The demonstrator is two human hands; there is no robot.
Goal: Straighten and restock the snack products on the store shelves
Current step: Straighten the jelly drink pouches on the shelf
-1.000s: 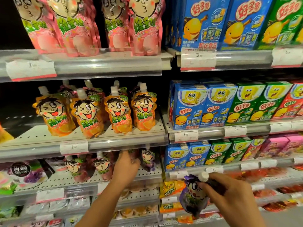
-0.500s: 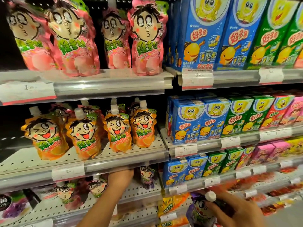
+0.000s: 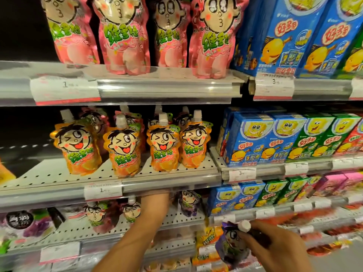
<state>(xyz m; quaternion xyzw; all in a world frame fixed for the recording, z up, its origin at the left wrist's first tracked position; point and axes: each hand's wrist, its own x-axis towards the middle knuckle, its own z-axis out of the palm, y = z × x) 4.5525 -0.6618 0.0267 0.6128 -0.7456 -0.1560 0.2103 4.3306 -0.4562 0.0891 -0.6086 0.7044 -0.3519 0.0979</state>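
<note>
My right hand [image 3: 279,250] grips a purple jelly pouch [image 3: 231,246] with a white cap, held in front of the lower shelves at the bottom right. My left hand [image 3: 155,207] reaches into the third shelf [image 3: 74,230], under the shelf rail, between purple pouches [image 3: 131,212] on its left and another purple pouch [image 3: 188,202] on its right. Its fingers are hidden behind the rail, so what they touch cannot be made out.
Orange pouches [image 3: 163,144] stand on the middle shelf, pink pouches [image 3: 121,34] on the top one. Blue boxes [image 3: 253,138] and green boxes [image 3: 314,138] fill the right bays. Price tags [image 3: 103,190] line the rails. The shelf space at far left looks dark.
The view has tilted upward, so shelves and hands sit lower in the frame. My left hand has reached further under the rail. My right hand still holds the purple pouch.
</note>
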